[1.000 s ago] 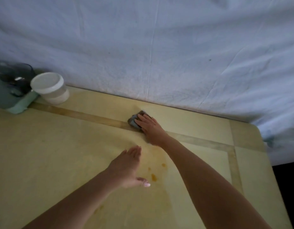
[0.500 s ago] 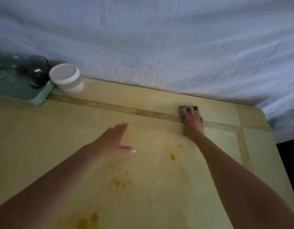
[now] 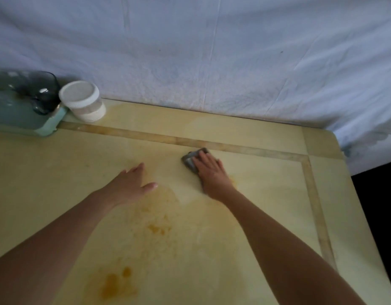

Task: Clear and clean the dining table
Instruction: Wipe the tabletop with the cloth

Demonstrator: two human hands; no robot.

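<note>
The dining table [image 3: 245, 128] is pale yellow with a darker inlaid band near its far and right edges. Orange stains [image 3: 156, 228] mark its middle and a larger blotch [image 3: 115, 286] lies nearer me. My right hand [image 3: 212, 172] presses flat on a grey sponge [image 3: 190, 160], just inside the far band. Only the sponge's far left part shows past my fingers. My left hand [image 3: 132, 183] lies flat on the table to the left of the sponge, fingers apart, holding nothing.
A white lidded jar [image 3: 82, 100] stands at the far left of the table beside a pale green tray [image 3: 25, 115] holding a dark glass [image 3: 44, 91]. A white sheet [image 3: 212, 51] hangs behind the table. The table's rounded right corner [image 3: 331, 137] borders a dark gap.
My right hand has slid the sponge back toward me and to the left, off the far band. My left hand has stayed flat on the table.
</note>
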